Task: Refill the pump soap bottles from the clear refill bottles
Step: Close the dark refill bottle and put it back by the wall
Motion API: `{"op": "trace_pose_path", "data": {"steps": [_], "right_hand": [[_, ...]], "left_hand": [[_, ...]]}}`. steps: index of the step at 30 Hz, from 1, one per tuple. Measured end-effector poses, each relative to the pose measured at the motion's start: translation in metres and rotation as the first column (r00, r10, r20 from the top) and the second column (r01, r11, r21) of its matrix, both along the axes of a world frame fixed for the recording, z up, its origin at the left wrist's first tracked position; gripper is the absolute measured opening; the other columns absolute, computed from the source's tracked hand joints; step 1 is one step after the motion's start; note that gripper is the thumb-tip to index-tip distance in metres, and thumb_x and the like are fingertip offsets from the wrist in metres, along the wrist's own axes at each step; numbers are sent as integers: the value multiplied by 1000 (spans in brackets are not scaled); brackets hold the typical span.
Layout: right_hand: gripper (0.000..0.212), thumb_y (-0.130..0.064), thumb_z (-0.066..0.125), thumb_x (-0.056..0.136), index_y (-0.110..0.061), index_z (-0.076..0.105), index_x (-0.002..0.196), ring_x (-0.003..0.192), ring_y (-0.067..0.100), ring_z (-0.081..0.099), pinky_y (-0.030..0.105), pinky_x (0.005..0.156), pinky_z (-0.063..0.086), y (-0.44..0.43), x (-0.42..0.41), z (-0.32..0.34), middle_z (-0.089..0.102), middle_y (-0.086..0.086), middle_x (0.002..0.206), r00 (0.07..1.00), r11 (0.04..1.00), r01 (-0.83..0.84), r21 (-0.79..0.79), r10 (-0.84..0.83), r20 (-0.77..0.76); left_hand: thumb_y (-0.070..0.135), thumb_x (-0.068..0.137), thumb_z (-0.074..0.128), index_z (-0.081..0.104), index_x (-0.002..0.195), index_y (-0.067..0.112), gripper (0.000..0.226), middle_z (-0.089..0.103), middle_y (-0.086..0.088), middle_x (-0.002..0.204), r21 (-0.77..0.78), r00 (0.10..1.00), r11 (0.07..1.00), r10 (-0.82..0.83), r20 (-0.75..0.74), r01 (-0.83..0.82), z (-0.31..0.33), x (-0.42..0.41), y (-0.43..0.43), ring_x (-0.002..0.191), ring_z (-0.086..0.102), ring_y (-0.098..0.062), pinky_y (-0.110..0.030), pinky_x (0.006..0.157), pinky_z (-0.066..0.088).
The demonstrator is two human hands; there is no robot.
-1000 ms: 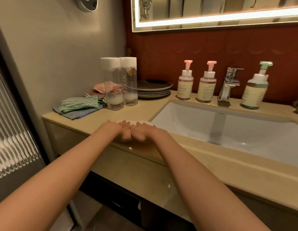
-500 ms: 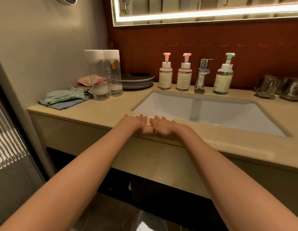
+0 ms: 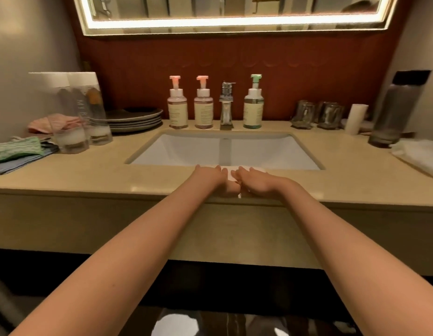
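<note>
While my left hand (image 3: 209, 177) and right hand (image 3: 256, 182) rest flat, holding nothing, clear refill bottles (image 3: 70, 117) stand far left; I judge them light, rigid, slick: grasp mid-body. Pump soap bottles (image 3: 178, 110) flank the faucet (image 3: 226, 105).

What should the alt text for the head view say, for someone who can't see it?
A left hand and right hand rest side by side on a beige counter at the front of a sink. Behind it, three pump bottles, two pink-topped and one green-topped, flank a tap; two clear refill bottles stand far left.
</note>
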State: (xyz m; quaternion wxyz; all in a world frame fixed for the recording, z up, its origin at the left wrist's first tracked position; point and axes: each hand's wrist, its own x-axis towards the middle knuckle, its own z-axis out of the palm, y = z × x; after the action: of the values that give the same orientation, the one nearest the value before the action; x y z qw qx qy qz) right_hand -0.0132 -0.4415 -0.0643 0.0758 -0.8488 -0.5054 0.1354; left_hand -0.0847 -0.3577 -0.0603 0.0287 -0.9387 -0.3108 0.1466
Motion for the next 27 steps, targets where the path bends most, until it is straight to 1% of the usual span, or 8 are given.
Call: {"op": "trace_pose_path", "data": {"steps": [2, 4, 9, 12, 16, 18, 22, 27], "right_hand": [[26, -18, 19, 103, -7, 43, 104, 125, 29, 38, 43, 109, 24, -18, 13, 1, 41, 14, 137, 999, 999, 51, 0, -51, 3], [23, -18, 20, 103, -8, 41, 100, 116, 28, 42, 41, 105, 27, -36, 26, 2, 45, 16, 132, 995, 995, 99, -4, -99, 23], [35, -21, 18, 104, -5, 45, 119, 128, 31, 36, 40, 106, 26, -73, 52, 2, 39, 18, 139, 978, 979, 202, -4, -202, 44], [41, -22, 16, 104, -3, 38, 134, 135, 31, 28, 43, 111, 21, -91, 67, 1, 33, 17, 145, 964, 964, 264, -27, -263, 47], [44, -23, 16, 105, -6, 30, 143, 138, 29, 25, 39, 112, 19, -117, 89, 3, 24, 14, 152, 942, 943, 332, -26, -330, 60], [46, -24, 14, 105, -10, 21, 148, 141, 27, 18, 38, 113, 15, -125, 99, 3, 16, 11, 156, 933, 934, 357, -36, -354, 57], [47, -25, 12, 105, -13, 10, 150, 145, 25, 6, 39, 115, 7, -139, 120, 1, 6, 9, 158, 908, 907, 418, -56, -417, 29], [48, -29, 11, 105, -14, 11, 151, 145, 24, 8, 39, 115, 9, -147, 141, -1, 7, 6, 158, 879, 878, 477, -36, -477, 1]], "left_hand": [[48, 97, 22, 3, 150, 14, 65, 4, -7, 158, 16, 998, 998, -58, -8, 59, 2, 17, -17, 145, 9, -23, -45, 117, 5], [49, 97, 23, 4, 150, 14, 66, 4, -7, 158, 18, 994, 994, -112, -8, 112, 3, 35, -33, 145, 11, -24, -44, 117, 9], [49, 96, 23, 6, 150, 14, 66, 6, -7, 158, -3, 980, 980, -199, -4, 199, 3, 72, -65, 145, 9, -24, -47, 117, 6], [49, 97, 22, 6, 150, 15, 65, 6, -7, 158, 15, 965, 965, -263, -14, 263, 6, 91, -82, 145, 10, -24, -47, 117, 6], [48, 97, 19, 4, 150, 14, 64, 4, -7, 158, 10, 938, 938, -347, 3, 347, 3, 119, -102, 145, 9, -23, -48, 117, 3], [48, 97, 17, 1, 150, 14, 65, 0, -7, 158, -2, 927, 927, -375, 14, 375, -1, 131, -108, 145, 6, -23, -50, 116, 0], [49, 98, 12, -3, 149, 14, 65, -6, -6, 158, -36, 912, 911, -410, 12, 410, -3, 155, -119, 146, 0, -22, -51, 115, -5], [47, 98, 17, -3, 150, 14, 64, -5, -7, 158, -45, 895, 894, -446, 16, 446, -2, 176, -129, 145, -2, -23, -51, 115, -6]]}}
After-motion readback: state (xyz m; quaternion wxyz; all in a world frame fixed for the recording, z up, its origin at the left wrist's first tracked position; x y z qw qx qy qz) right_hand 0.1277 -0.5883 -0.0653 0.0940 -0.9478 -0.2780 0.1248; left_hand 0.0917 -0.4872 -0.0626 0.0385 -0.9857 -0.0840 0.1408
